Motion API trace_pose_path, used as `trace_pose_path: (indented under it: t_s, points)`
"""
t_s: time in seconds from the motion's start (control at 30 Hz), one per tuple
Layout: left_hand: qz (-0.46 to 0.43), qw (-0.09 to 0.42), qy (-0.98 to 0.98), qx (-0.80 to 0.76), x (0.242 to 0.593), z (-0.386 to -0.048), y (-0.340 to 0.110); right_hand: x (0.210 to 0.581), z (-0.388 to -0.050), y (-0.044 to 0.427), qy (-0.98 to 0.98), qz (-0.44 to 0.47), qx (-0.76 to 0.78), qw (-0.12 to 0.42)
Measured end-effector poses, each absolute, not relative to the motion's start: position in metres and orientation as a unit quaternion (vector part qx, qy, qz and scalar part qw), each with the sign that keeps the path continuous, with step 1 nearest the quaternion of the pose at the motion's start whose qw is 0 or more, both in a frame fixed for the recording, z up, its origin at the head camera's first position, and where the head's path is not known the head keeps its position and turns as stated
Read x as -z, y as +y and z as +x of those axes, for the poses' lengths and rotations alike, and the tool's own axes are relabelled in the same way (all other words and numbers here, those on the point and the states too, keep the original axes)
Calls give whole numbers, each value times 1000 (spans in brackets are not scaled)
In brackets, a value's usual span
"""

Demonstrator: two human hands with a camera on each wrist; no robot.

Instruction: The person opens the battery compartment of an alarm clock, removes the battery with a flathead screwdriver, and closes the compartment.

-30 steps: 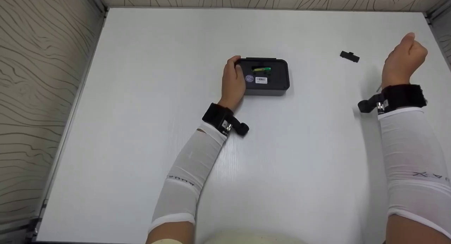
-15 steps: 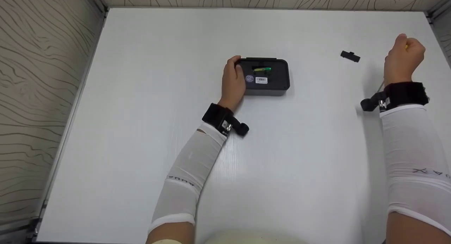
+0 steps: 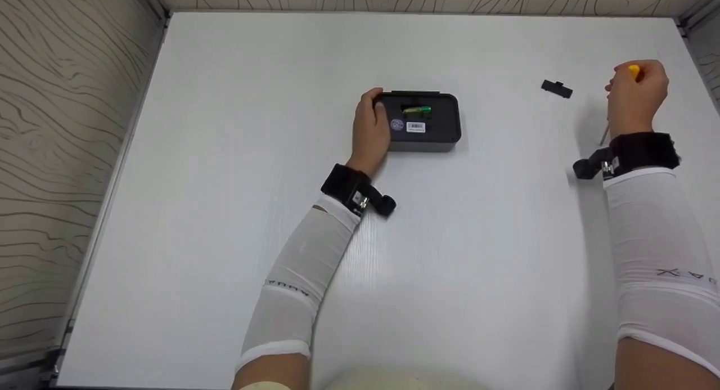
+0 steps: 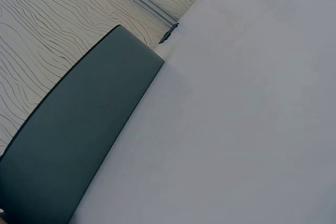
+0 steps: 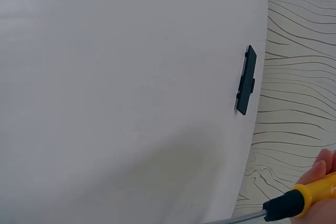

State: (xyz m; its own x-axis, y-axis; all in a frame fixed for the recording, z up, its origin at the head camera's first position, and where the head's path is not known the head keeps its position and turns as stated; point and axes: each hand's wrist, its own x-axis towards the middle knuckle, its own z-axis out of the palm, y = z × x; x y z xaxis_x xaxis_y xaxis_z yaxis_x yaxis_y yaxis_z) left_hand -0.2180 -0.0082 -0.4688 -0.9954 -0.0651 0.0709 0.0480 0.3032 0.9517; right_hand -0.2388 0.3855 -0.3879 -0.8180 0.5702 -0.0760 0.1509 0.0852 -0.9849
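Just beyond the middle of the table (image 3: 478,238), your black box (image 3: 441,128) lies flat, with a small recess in its upper face. Inside that recess is a green and yellow battery (image 3: 422,110), set lengthwise, its green end towards your right. Nearer you on the same face are a round purple sticker (image 3: 397,124) and, just to its right, a white barcode label (image 3: 415,127).

Your left hand (image 3: 371,131) has its grip on the left end of the box, thumb along the top edge and fingers bent round the far corner.

Well to the right of the box, a slim black cover (image 3: 557,89) rests on the table at a slant, a small tab on its far side. Further right, your right hand (image 3: 638,100) has its grip closed round the yellow handle of a screwdriver (image 5: 286,204), the handle's end showing above your fist. The metal shaft leaves a dark collar and points back towards you, beside your wrist; you can't tell from these views whether its tip touches anything.

White sleeves (image 3: 306,266) cover your forearms, below black wristbands (image 3: 644,149) carrying the cameras. Wood-grain panels (image 3: 62,142) border the table.
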Motion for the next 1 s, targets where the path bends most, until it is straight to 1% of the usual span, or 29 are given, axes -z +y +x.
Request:
trace_pose_path:
  t_s: [0.13,0.33,0.53,0.63,0.77,1.0]
  points:
    - [5,47,-808,588,469,-218,-9,390,-241,387,-730,-245,-621,147]
    - [4,44,-808,588,467,-217,-9,393,-245,391,-761,-245,-586,132]
    - [5,38,-806,591,468,-217,-9,402,-250,400,-811,-263,-518,70]
    - [8,35,-806,590,468,-217,-9,405,-251,402,-833,-260,-485,52]
    - [6,42,-809,587,467,-217,-8,406,-251,403,-840,-256,-474,61]
    - [6,44,-807,589,467,-217,-8,411,-249,407,-821,-262,-496,111]
